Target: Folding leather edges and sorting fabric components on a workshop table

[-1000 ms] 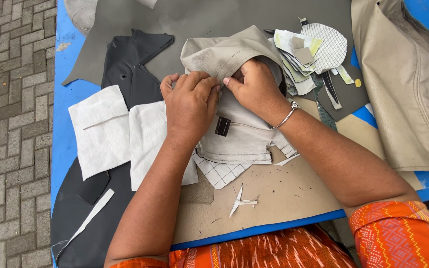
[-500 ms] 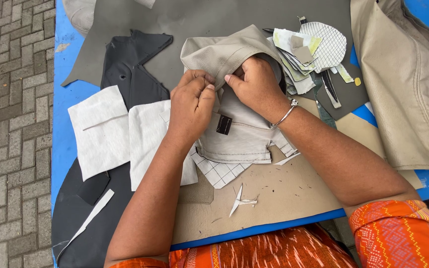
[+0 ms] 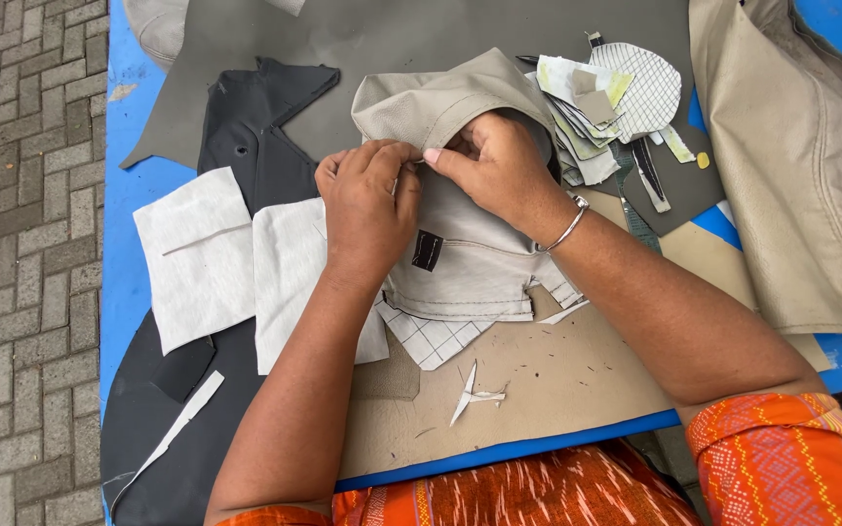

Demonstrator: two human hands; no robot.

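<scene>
Left hand (image 3: 367,200) and right hand (image 3: 499,166) knuckles-up, fingertips meeting, each grip pinched on the folded edge of the beige pebbled-leather piece (image 3: 470,253) at centre of the blue surface (image 3: 129,234), white fabric rectangles (image 3: 197,253) at 9 o'clock.

White fabric squares (image 3: 197,253) left of centre; scrap pile (image 3: 606,107) upper right; tan cover (image 3: 801,175) far right; brick paving (image 3: 21,244) left edge.

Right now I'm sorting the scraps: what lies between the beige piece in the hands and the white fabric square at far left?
In the head view, a second white fabric piece lies between the beige piece and the white square, partly under the left hand.
</scene>
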